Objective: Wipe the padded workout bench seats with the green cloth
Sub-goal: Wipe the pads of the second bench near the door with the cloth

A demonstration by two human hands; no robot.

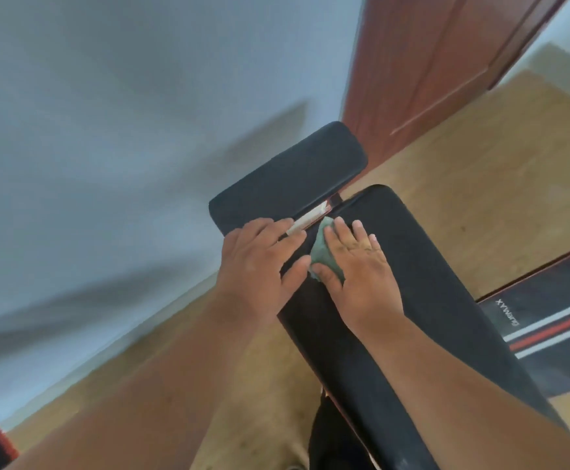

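Two hands are laid flat: the green cloth (324,257) is pressed under the spread right hand (356,266) at the far end of the long seat pad (436,273), the short pad (287,174) just beyond, under the left hand (256,262).

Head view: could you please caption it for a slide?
Right hand presses green cloth on the long bench pad; left hand rests alongside.

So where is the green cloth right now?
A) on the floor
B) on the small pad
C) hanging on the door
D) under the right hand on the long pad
D: the cloth lies squashed under the flat right hand, which presses it on the long pad.
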